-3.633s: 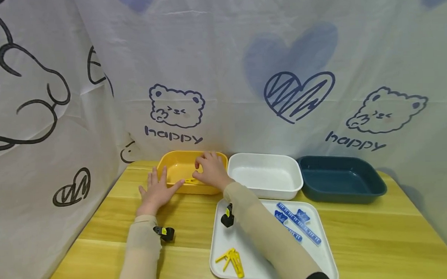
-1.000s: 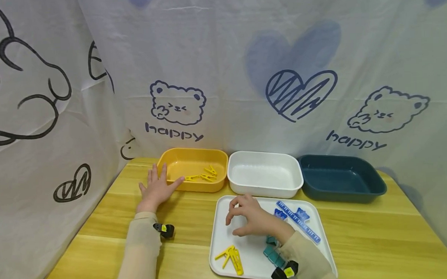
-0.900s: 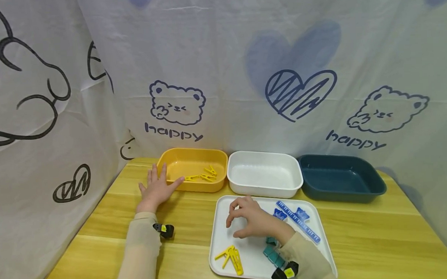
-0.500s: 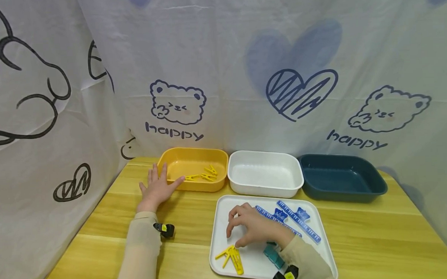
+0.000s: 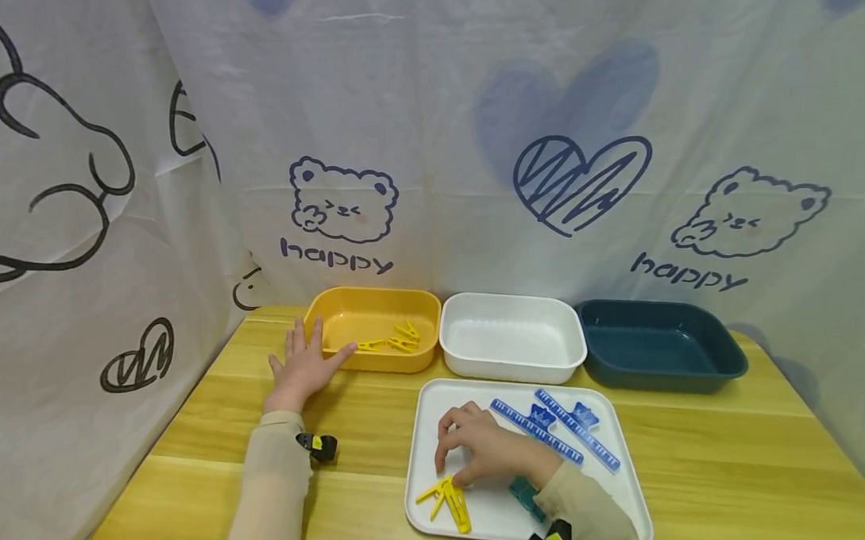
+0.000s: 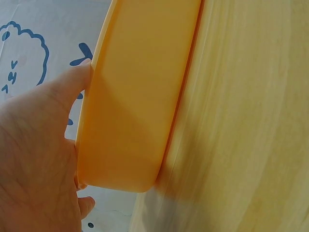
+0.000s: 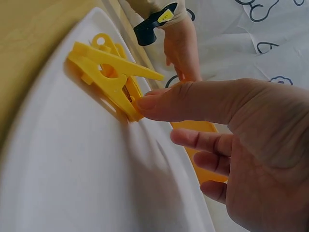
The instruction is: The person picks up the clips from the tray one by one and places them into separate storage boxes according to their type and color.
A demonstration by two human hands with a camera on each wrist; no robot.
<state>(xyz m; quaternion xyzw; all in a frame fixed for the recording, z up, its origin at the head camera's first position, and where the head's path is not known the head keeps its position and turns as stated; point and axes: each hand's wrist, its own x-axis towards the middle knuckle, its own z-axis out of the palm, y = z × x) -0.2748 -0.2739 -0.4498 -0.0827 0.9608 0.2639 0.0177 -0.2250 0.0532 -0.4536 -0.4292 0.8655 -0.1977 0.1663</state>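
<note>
Yellow clothespins (image 5: 452, 504) lie at the near left corner of the white tray (image 5: 418, 429). Above the tray hovers the right hand (image 5: 485, 447), fingers loosely bent and thumb apart, with nothing gripped. In the right wrist view its thumb tip is at the end of a yellow clothespin (image 7: 108, 72); whether it touches is unclear. The left hand (image 5: 303, 374) rests spread on the left end of the yellow bin (image 5: 389, 360), thumb on the near rim. The left wrist view shows that hand (image 6: 38, 145) against the bin's wall (image 6: 130, 106). Several yellow clothespins (image 5: 402, 344) lie in the bin.
Two blue ruler-like clips (image 5: 505, 410) lie at the tray's back right. Teal clips (image 5: 526, 497) are partly hidden by the right forearm. A white bin (image 5: 515, 370) and a dark teal bin (image 5: 658, 377) stand right of the yellow one, before a printed cloth.
The right hand has left the yellow bin and come down over the tray, lately lowering toward the yellow clothespins. More clothespins show in the bin. The left hand has stayed put.
</note>
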